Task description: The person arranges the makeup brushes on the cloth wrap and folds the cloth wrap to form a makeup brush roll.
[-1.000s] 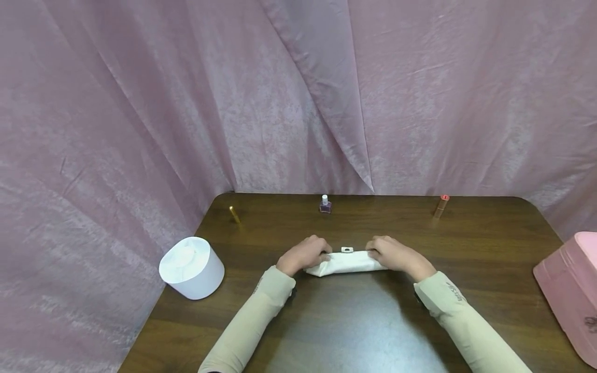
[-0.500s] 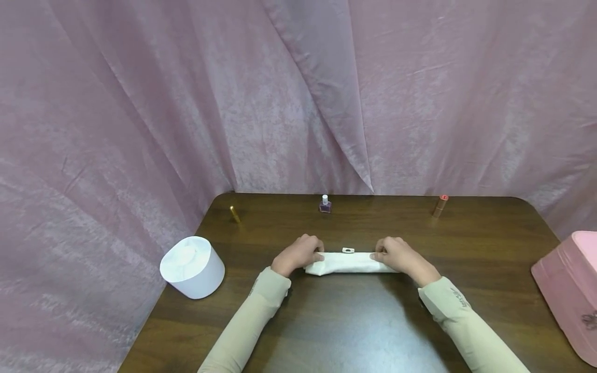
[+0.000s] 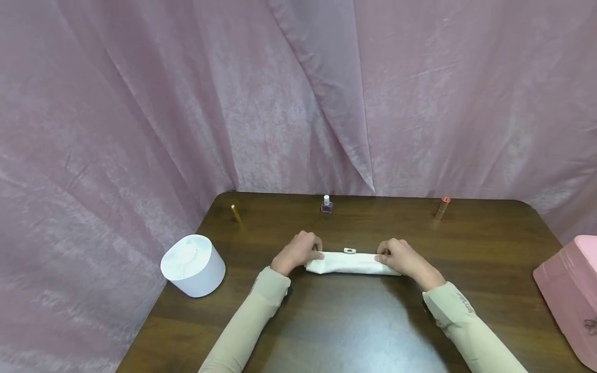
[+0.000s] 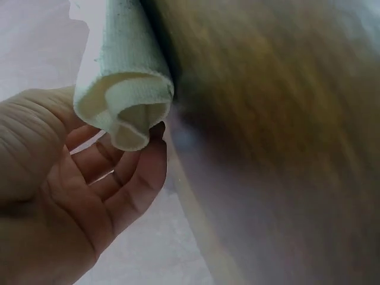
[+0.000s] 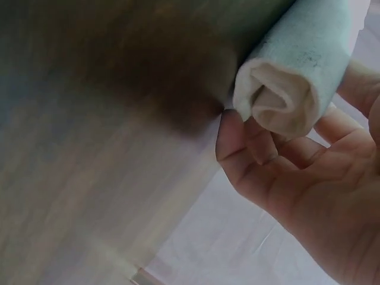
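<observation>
Two hands have spread slightly apart along a rolled white towel [image 3: 351,263] at mid-counter [image 3: 354,321]: the left hand [image 3: 298,253] and right hand [image 3: 403,257] curl loosely over its ends, fingers bent around the roll. At left, a white cylindrical container [image 3: 193,266] stands closed; a pink case [image 3: 570,290] sits at right.

The pink case [image 3: 571,290] is cut off at the frame's right edge. Both wrist views render the surface [image 4: 279,148] blurred. The small tag [image 3: 349,250] behind the rolled towel [image 3: 347,263] is too small to identify.
</observation>
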Demonstrator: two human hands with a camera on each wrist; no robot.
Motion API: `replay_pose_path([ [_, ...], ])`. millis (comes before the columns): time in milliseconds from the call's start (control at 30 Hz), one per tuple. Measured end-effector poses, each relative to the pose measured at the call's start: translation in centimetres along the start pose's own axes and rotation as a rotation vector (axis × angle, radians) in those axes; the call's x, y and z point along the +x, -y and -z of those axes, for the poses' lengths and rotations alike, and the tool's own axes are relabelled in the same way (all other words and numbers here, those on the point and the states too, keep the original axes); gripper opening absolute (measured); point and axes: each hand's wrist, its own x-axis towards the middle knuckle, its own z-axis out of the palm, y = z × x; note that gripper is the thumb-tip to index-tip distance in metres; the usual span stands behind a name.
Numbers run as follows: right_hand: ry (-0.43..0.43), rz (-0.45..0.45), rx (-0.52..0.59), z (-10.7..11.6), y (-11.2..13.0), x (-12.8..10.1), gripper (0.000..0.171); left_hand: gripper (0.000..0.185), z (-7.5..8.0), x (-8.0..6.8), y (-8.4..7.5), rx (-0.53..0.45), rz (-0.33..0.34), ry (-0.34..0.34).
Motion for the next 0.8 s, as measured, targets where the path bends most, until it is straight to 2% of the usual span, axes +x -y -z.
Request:
replay_pose_path([
  [167, -0.019, 0.032, 0.015, 0.7, -0.6, -0.4, 0.006, 0.004, 0.3, 0.0, 0.3, -0.026, -0.030, 0.018],
  [300, -0.028, 0.047, 0.014, 1.0, -1.0, -0.6, 0.005, 0.007, 0.5, -0.2, 0.9, -0.058, -0.023, 0.047],
  [567, -0.028, 0.114, -0.032, 1.2, -1.0, -0.7, 0.013, 0.010, 0.9, -0.5, 1.6, -0.102, 0.000, 0.055],
  [733, -0.014, 0.106, -0.086, 1.6, -0.3, -1.0, 0.018, 0.014, 1.2, -0.6, 1.5, -0.139, 0.017, 0.067],
  [800, -0.016, 0.080, -0.103, 1.7, 0.0, -1.2, 0.026, 0.018, 1.3, -0.7, 1.5, -0.141, 0.027, 0.058],
])
